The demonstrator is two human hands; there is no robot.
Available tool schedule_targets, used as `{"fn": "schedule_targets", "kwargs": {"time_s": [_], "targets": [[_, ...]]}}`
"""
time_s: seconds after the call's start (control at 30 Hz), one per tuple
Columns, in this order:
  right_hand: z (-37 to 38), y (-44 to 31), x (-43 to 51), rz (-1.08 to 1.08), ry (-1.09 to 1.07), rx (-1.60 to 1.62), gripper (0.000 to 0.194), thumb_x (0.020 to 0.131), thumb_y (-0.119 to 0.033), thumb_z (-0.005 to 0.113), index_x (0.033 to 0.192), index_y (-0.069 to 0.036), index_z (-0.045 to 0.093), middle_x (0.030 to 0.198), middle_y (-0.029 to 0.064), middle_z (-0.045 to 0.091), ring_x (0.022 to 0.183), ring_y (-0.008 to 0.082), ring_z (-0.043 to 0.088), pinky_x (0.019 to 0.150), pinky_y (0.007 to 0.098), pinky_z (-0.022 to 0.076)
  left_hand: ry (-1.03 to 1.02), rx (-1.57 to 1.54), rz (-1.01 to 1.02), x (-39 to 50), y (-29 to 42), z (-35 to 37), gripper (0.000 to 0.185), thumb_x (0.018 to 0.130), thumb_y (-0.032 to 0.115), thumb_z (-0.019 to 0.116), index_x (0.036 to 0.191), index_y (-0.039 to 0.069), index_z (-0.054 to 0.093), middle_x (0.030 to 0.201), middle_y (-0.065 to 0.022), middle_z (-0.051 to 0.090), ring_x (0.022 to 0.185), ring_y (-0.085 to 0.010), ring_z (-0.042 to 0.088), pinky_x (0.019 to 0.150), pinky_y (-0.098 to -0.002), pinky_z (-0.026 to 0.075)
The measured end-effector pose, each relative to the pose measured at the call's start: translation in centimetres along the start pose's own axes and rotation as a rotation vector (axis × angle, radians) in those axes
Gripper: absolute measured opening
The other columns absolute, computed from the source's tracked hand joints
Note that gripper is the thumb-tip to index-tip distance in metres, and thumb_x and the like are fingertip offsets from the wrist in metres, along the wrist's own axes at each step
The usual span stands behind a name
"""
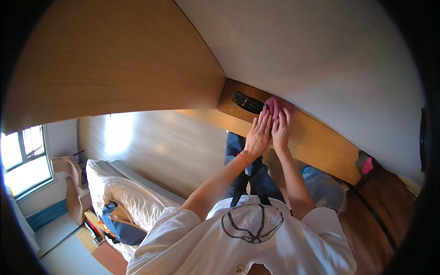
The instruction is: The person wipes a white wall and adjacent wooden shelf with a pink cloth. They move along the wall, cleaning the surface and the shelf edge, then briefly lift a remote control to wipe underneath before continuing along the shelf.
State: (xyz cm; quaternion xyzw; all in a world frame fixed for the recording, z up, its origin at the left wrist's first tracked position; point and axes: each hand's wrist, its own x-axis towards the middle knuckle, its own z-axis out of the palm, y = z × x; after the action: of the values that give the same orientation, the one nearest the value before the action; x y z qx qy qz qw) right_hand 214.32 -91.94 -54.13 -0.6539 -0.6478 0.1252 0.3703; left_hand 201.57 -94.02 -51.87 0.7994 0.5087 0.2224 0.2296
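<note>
A pinkish-purple cloth [273, 103] lies bunched on a narrow wooden ledge [319, 144] against the pale wall. My right hand [281, 130] is on the cloth, its fingers bent over the near side. Right beside it, my left hand [258, 137] holds the cloth's left edge with fingers stretched out and close together; a red string circles that wrist. Just left of the cloth, a black remote control [247, 102] with small buttons lies on the ledge, its right end close to my left fingertips. The folds under my fingers are partly hidden.
A tall wooden panel [130, 62] rises at the ledge's left end. By its right end sits a small box with a pink face [366, 165]. Below the ledge is a plastic-wrapped bundle [323, 189]. A bed with white bedding [127, 192] stands left, near a window [27, 158].
</note>
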Motion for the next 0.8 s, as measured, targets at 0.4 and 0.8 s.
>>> {"fn": "schedule_targets", "kwargs": {"time_s": [0.4,0.8], "targets": [[6.7,-6.7,6.9,-0.113,-0.1,0.155,0.029,0.085,-0.001,0.06,0.113,0.002,0.066,0.12,0.0171,0.061,0.111,0.0363,0.058,0.096,0.0425,0.0486,0.153,0.114,-0.28,1.8,-4.4,-3.6,0.074,0.089,0.012,0.054,0.151,-0.012,0.023,0.161,-0.0292,0.017,0.152,-0.0426,0.014,0.121,-0.052,0.019],[11.5,-10.3,9.6,-0.649,-0.481,-0.349,0.023,0.078,-0.016,0.06,0.095,-0.003,0.068,0.106,0.0149,0.064,0.102,0.0302,0.059,0.095,0.0386,0.0459,0.277,0.022,-0.4,-2.6,-4.3,-3.7,0.07,0.091,0.012,0.051,0.149,-0.015,0.024,0.159,-0.0334,0.016,0.15,-0.048,0.012,0.12,-0.0543,0.018]]}}
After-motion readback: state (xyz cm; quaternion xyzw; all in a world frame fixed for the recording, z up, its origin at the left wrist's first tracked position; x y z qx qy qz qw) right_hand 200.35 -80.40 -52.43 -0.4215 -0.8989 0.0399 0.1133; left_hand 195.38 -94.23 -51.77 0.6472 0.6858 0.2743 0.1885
